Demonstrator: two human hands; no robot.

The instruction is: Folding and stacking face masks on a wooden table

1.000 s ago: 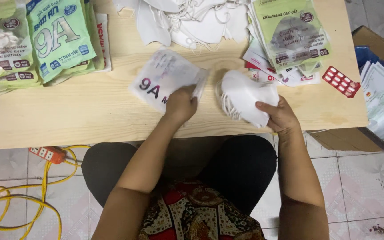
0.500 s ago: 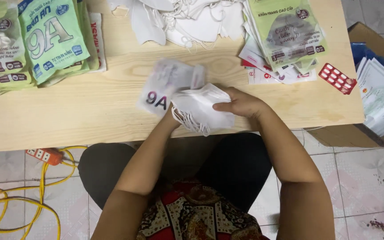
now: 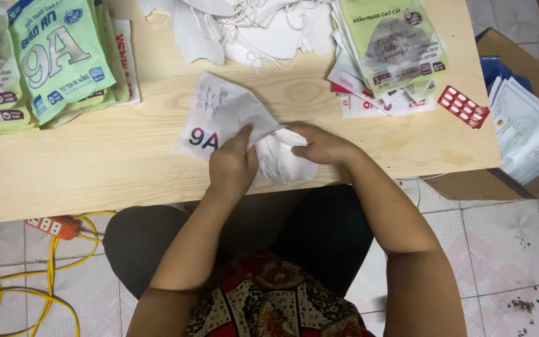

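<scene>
A pale wooden bench (image 3: 95, 168) stands over a tiled floor, where a yellow cable (image 3: 38, 274) runs to an orange power strip (image 3: 50, 226) under the front edge. The person sits close to that edge, so both forearms reach the middle of the bench without stretching.

There the left hand (image 3: 232, 167) pinches the open mouth of a clear printed bag (image 3: 219, 118), thumb on top and fingers curled under, apparently to hold the mouth apart. The right hand (image 3: 322, 145) is closed around a small bundle of white face masks (image 3: 282, 159) and presses it toward that mouth. The bundle lies between the two hands, touching both, with its left end at or just inside the bag; how far in cannot be told. The bag lies flat, its closed end pointing away from the person, its open end toward the hands.

The rest sits in reach around this spot. A loose heap of white masks (image 3: 251, 31) lies at the far edge, straight ahead. Filled green packets (image 3: 51, 59) are stacked at the far left, well apart from the hands. Another pile of packets and empty bags (image 3: 388, 50) lies far right, with a red blister pack of tablets (image 3: 464, 106) beside it. Off the right end, a cardboard box (image 3: 531, 118) holds more flat bags
</scene>
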